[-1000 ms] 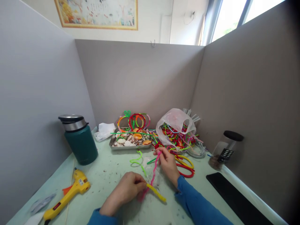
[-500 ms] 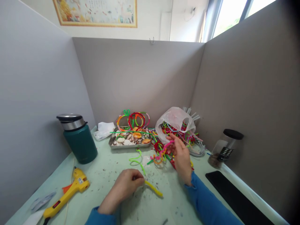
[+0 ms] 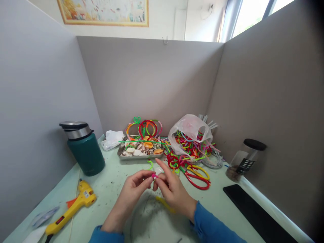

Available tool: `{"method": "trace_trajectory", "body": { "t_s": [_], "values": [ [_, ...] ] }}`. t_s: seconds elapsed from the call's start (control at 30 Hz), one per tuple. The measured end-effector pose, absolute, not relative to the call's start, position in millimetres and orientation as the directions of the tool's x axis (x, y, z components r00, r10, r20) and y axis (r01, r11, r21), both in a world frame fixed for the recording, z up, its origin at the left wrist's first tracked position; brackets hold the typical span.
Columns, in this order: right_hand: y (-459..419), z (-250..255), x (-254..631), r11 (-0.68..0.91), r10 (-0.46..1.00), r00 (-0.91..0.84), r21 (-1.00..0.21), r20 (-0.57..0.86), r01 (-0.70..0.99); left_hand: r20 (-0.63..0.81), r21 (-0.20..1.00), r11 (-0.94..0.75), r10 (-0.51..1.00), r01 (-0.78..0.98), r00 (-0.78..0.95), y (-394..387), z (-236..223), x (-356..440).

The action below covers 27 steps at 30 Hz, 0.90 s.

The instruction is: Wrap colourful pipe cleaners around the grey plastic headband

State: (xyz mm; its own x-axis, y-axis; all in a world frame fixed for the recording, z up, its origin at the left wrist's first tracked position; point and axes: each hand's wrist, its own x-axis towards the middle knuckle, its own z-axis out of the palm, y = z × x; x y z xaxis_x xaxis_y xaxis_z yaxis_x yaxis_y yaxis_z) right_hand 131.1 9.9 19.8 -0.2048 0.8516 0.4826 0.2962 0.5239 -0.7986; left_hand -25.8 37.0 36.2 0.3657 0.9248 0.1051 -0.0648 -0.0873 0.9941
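Observation:
My left hand and my right hand meet over the middle of the table. Between their fingertips is a pink pipe cleaner, pinched from both sides; most of it is hidden by the fingers. A yellow pipe cleaner lies on the table, partly under my right hand. Behind the hands, a light green curled pipe cleaner shows only in part. To the right lie scissors with red and yellow handles, beside red pipe cleaner coils.
A metal tray of shells stands at the back, with pipe cleaner rings behind. Right of it is a plastic bag of pipe cleaners. A green flask and yellow glue gun are left; a jar and black strip right.
My right hand has come from the pile near the bag to the middle with the pink pipe cleaner. My left hand has let go of the yellow one and now pinches the pink one.

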Motion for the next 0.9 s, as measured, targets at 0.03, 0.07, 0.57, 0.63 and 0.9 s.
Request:
{"method": "trace_trajectory", "body": {
  "t_s": [0.03,0.07,0.57,0.63,0.9],
  "values": [
    [11,17,132,0.555,0.830,-0.208,-0.735,0.517,0.390,0.097,0.995,-0.077,0.921,-0.067,0.376,38,35,-25],
    [13,15,133,0.574,0.813,-0.222,-0.675,0.539,0.464,0.092,0.995,-0.072,0.921,-0.068,0.379,39,33,-24],
    [20,13,124,-0.001,0.990,-0.143,-0.997,0.010,-0.079,0.359,0.885,-0.437,0.861,0.161,0.360,39,25,-21],
    [23,13,127,-0.119,0.976,-0.204,-0.977,-0.082,-0.176,0.316,0.919,-0.380,0.868,0.102,0.383,40,25,-21],
    [15,10,128,0.457,0.855,0.042,-0.789,0.517,0.410,-0.209,0.956,0.273,0.888,-0.103,0.410,43,19,-19]
  ]
}}
